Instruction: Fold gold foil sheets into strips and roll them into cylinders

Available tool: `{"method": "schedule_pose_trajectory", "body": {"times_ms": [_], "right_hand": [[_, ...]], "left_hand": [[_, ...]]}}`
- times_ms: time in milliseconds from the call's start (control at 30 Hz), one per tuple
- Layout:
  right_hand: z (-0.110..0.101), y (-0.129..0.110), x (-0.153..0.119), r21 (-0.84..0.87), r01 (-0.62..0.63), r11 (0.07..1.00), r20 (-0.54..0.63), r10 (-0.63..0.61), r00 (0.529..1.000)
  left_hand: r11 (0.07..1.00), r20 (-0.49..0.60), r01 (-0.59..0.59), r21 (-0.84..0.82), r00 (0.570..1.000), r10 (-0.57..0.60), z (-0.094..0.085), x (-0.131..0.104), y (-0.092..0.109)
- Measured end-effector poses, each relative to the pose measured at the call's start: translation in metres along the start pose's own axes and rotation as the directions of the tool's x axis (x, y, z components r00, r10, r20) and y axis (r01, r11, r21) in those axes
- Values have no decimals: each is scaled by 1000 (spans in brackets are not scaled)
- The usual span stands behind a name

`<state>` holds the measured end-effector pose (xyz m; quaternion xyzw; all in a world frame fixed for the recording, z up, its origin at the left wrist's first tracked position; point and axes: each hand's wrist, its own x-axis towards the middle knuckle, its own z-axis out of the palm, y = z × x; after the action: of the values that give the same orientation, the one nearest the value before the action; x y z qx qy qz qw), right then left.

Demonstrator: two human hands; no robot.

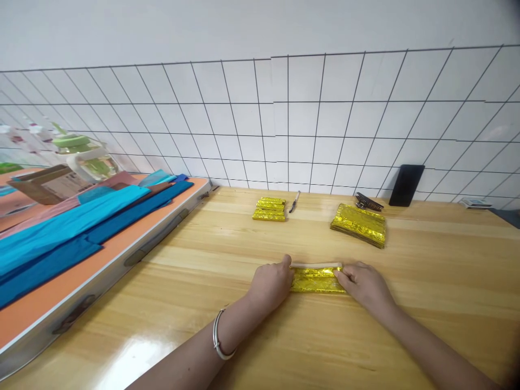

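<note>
A shiny gold foil sheet [317, 280] with a pale strip along its far edge lies low over the wooden table. My left hand [270, 283] is closed on its left end, thumb pointing up. At the right end, my right hand [363, 281] pinches the same sheet between thumb and fingers. Beyond it, a stack of gold foil sheets [359, 223] rests at the right, touching or close to a black stapler-like clip [368, 202]. Folded gold foil strips [269, 209] form a smaller pile at the left, beside a pen [294, 202].
A black phone [407, 185] leans against the tiled wall [300, 119]. On the left, an orange-topped case [122, 238] carries blue cloth strips [73, 227], a brown box [49, 184] and a green-lidded jug [91, 157]. The wooden table [195, 292] spans the front.
</note>
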<state>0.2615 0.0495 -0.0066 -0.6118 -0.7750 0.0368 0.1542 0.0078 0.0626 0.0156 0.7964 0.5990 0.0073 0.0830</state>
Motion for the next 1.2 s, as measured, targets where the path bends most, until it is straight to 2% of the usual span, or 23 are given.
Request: {"method": "schedule_pose_trajectory", "body": {"times_ms": [133, 233, 300, 333, 433, 533, 667, 967, 1200], "right_hand": [[0, -2, 0, -73, -14, 997, 1, 14, 1000], [-2, -4, 0, -91, -15, 996, 6, 16, 1000], [-4, -5, 0, -91, -18, 996, 21, 20, 1000], [-4, -5, 0, -90, -19, 996, 30, 22, 999], [-5, -5, 0, -97, -25, 995, 44, 29, 999], [-1, 0, 1, -105, -10, 994, 54, 16, 998], [5, 6, 3, -103, 18, 995, 60, -12, 998], [8, 10, 3, -87, 29, 996, 68, -23, 997], [8, 9, 3, -84, 36, 996, 67, -31, 997]], "left_hand": [[1000, -22, 16, 24, 1000, -16, -4, -1, 1], [999, -142, -35, 29, 989, 39, -13, -7, 7], [988, -239, -147, 35, 959, 151, -17, -14, 15], [972, -252, -233, 32, 939, 234, -17, -19, 20], [888, -225, -460, 22, 863, 453, -10, -36, 35], [821, -127, -570, 12, 814, 567, 1, -47, 45], [816, -67, -578, -2, 815, 576, 6, -50, 47], [824, -33, -565, -46, 825, 564, 0, -48, 42], [833, -22, -547, -77, 836, 548, 2, -49, 42]]}}
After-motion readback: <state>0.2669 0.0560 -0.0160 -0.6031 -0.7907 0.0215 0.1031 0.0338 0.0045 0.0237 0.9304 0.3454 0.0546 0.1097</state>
